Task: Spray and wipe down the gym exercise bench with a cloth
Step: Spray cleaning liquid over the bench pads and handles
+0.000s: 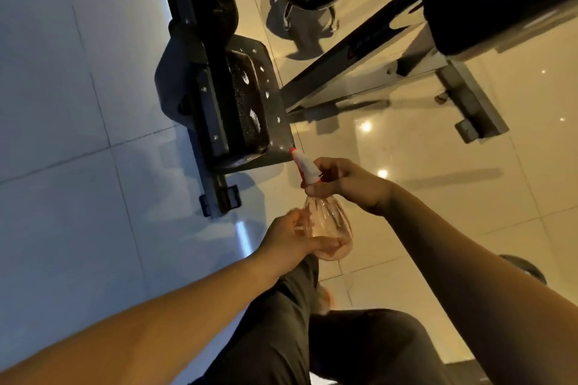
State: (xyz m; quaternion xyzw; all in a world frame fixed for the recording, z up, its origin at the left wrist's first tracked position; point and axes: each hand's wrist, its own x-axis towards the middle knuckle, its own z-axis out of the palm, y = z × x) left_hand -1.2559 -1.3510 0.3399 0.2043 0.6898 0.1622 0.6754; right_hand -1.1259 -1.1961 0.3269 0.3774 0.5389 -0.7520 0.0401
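Bench seat pad [244,103] is sitting left of centre, wet-looking spots glinting on it. Left hand [291,241] is cupping the clear spray bottle [325,225] from below, fingers curling round the body, I'm guessing to steady aim. Right hand [347,181] is wrapping the trigger head, nozzle [299,162] pointing at the pad's near corner. Not seeing any cloth.

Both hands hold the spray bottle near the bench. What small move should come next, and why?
Probably spray the bench pad now: the right hand grips the spray head, the left hand holds the bottle, the red nozzle points at the pad, and no cloth is in view.
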